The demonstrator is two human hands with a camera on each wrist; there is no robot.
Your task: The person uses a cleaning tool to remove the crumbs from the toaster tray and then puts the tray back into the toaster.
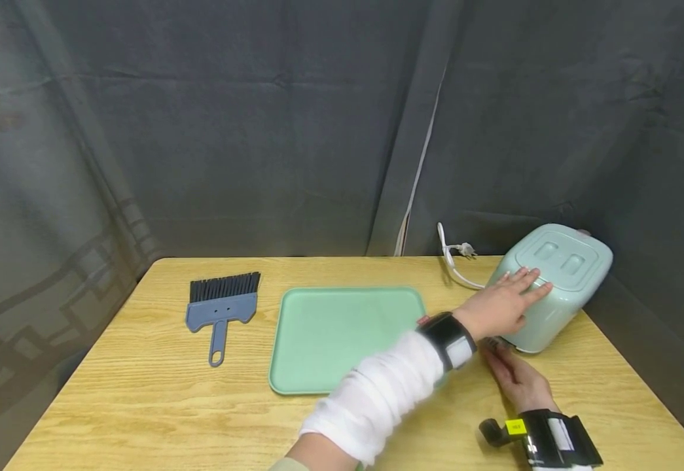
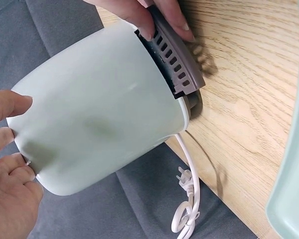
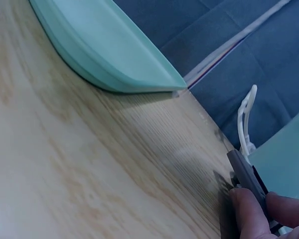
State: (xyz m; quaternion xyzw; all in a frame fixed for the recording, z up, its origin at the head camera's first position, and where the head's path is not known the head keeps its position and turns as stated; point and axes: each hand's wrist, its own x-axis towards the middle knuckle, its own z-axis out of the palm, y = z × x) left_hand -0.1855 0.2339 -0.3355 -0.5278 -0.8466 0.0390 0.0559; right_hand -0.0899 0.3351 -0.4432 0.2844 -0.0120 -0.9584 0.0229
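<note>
Far left of the worktop: a blue brush, flat, bristles toward the backdrop. Centre: a green tray, also flat, nothing on it.

Right side: a pale green toaster, tipped over on the worktop so its slotted top faces up and left, near the right rear corner. Its white cord runs back off the worktop edge, plug hanging loose.

Left hand reaches across — fingers straight, spread, palm laid flat on the toaster's top edge; no grip, only pressure. Right hand is at the lower end of the toaster; the wrist views show thumb and fingers pinching a grey vented base plate — probably the crumb tray, though the edge is partly hidden.

Handling, as judged: rigid plastic shell, smooth and fairly slippery, likely light with some weight inside. It would roll on its rounded sides, so steady the body with a flat palm. The grey plate looks thin; best held at its outer lip.
</note>
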